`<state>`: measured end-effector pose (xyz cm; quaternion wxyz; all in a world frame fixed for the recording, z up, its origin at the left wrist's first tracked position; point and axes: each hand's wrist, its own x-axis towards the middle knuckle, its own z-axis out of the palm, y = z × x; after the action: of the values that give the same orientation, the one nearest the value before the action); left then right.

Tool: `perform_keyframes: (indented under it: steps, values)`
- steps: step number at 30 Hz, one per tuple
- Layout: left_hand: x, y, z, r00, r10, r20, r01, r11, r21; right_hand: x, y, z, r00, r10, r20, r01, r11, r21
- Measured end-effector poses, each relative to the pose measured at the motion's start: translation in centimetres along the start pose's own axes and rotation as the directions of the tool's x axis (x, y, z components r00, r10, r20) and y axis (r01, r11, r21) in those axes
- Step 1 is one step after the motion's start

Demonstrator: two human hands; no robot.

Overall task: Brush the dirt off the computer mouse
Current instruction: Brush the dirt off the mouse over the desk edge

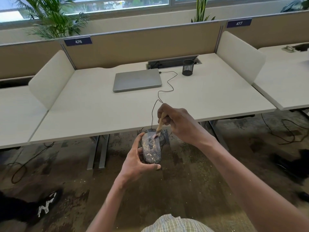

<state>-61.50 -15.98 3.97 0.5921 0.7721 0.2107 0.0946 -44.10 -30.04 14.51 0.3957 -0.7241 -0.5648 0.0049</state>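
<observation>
The computer mouse (pixel 151 149) is held in the air in front of the bench (pixel 117 113), out past its near edge and over the floor, with its cable (pixel 164 91) running up onto the bench to the closed laptop (pixel 137 79). The left hand (pixel 137 158) cradles it from the side and below, fingers curled round the far flank and thumb under the tail end — a firm grip on the body. The right hand (pixel 177 124) pinches the wooden handle of a small brush (pixel 159 126), whose bristles touch the front of the mouse near the wheel and buttons.

Pale flecks of dirt cover most of the shell, so I judge the brushing is at an early stage. To do it well, the strokes should run from the wheel end toward the tail and off the edge, so the debris drops to the floor rather than being pushed into the seam round the wheel. Short, light flicks ought to lift the flecks better than pressing hard, which would splay the bristles. Tilting the mouse slightly away would help the dirt fall clear of the left fingers. The bristle tips are blurred, so how far they bend I cannot quite tell. The slack cable should stay loose — a tug could drag on the laptop.
</observation>
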Motion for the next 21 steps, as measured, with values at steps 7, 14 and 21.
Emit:
perform_keyframes:
  steps: [7, 14, 21]
  values:
    - [0.2, -0.2, 0.0, 1.000, 0.006, 0.002, -0.006, 1.000, -0.028, 0.3, -1.0, 0.0, 0.998, -0.054, -0.022, 0.053, 0.998, -0.017]
    - [0.2, -0.2, 0.1, 1.000, 0.013, -0.002, -0.013, 0.999, 0.029, -0.1, -0.9, -0.1, 0.997, -0.081, 0.000, 0.081, 0.996, -0.029]
    - [0.1, 0.0, 0.3, 1.000, 0.008, 0.014, -0.008, 0.999, 0.039, -0.6, -1.1, 0.2, 0.994, -0.095, 0.048, 0.097, 0.994, -0.052]
